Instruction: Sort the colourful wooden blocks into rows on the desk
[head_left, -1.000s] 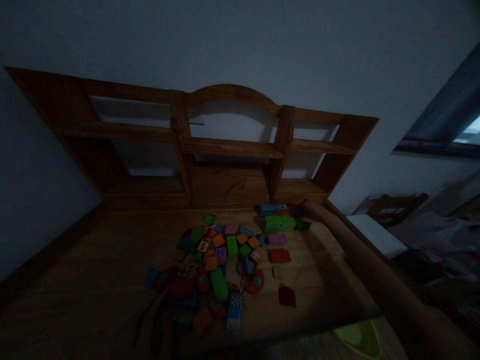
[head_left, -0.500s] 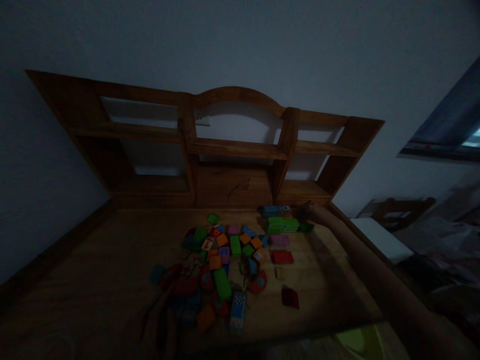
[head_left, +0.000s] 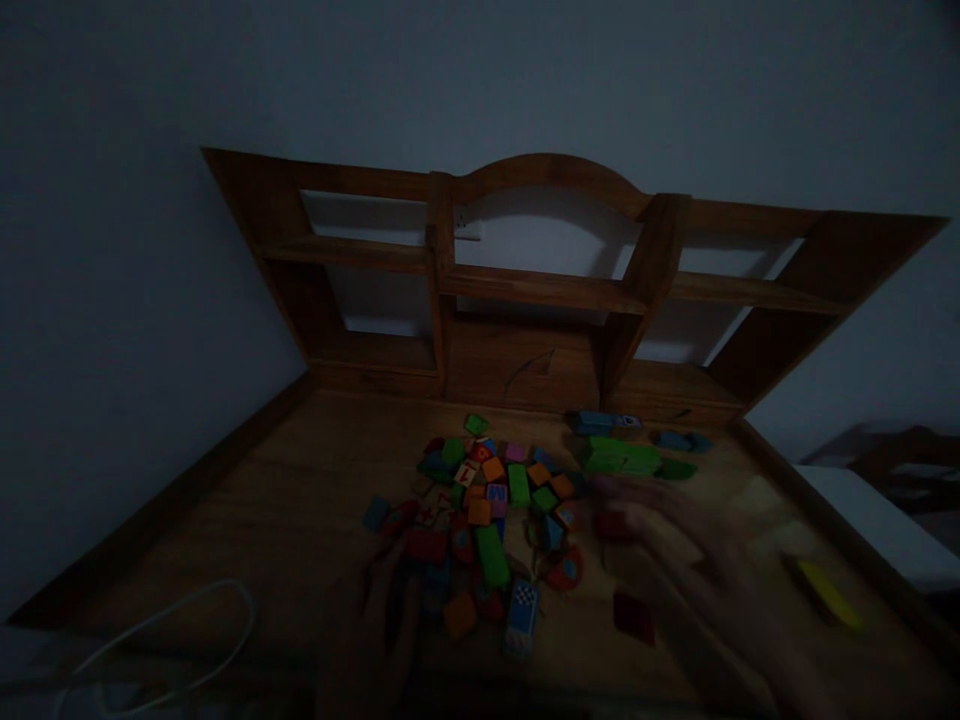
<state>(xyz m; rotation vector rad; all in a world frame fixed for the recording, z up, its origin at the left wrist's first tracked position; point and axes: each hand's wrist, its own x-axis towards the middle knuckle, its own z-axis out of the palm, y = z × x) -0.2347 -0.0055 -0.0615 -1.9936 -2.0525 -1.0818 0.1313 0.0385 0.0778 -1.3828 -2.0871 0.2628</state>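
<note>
In the dim head view, a pile of coloured toy blocks covers the middle of the desk. My left hand [head_left: 386, 610] lies at its front left, fingers apart, beside a red block [head_left: 427, 545]; whether it touches the block is unclear. My right hand [head_left: 686, 535], blurred, stretches leftward over the right side, its fingers extended near another red block [head_left: 613, 525] that it partly covers. Beyond it sit a row of green blocks [head_left: 622, 456] and two blue pieces [head_left: 682, 440]. A blue block with a checkered pattern [head_left: 521, 615] lies at the pile's front edge.
A wooden shelf unit [head_left: 544, 290] stands along the desk's back. A dark red block [head_left: 634, 617] and a yellow piece [head_left: 829, 595] lie on the right. A white cable [head_left: 247, 610] loops at the front left. A white surface [head_left: 862, 515] adjoins on the right.
My right hand has come back from the far right corner toward the pile, uncovering two blue pieces. The view has turned left, and the yellow piece now shows. My left hand stays beside the pile.
</note>
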